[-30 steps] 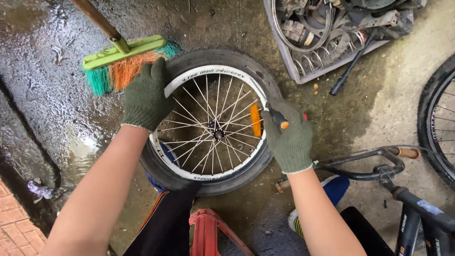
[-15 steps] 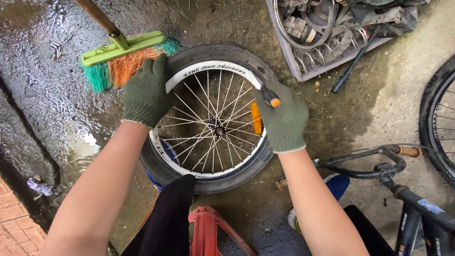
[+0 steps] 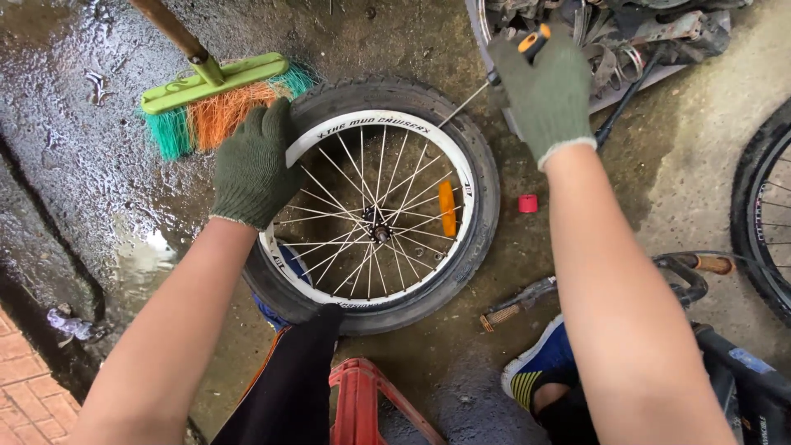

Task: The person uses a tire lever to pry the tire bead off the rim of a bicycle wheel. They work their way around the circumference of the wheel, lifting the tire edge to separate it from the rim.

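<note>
A small bicycle wheel (image 3: 375,202) with a black tyre, white rim, thin spokes and an orange reflector lies flat on the wet concrete. My left hand (image 3: 254,169), in a dark green knit glove, grips the tyre and rim at its upper left. My right hand (image 3: 540,91), gloved the same, is raised above the wheel's upper right and holds a screwdriver (image 3: 494,76) with an orange and black handle. The thin shaft slants down to the tyre's upper right edge.
A green broom (image 3: 216,100) with orange and teal bristles lies just behind the wheel. A tray of bike parts (image 3: 614,41) sits at top right. A small red cap (image 3: 527,203), a hand tool (image 3: 517,301), handlebars (image 3: 696,268), another wheel (image 3: 762,210) and a red stool (image 3: 362,404) are close by.
My right hand has lifted off the wheel's right side and moved up and away with the screwdriver. A red cap now shows on the ground. My left hand stays on the tyre.
</note>
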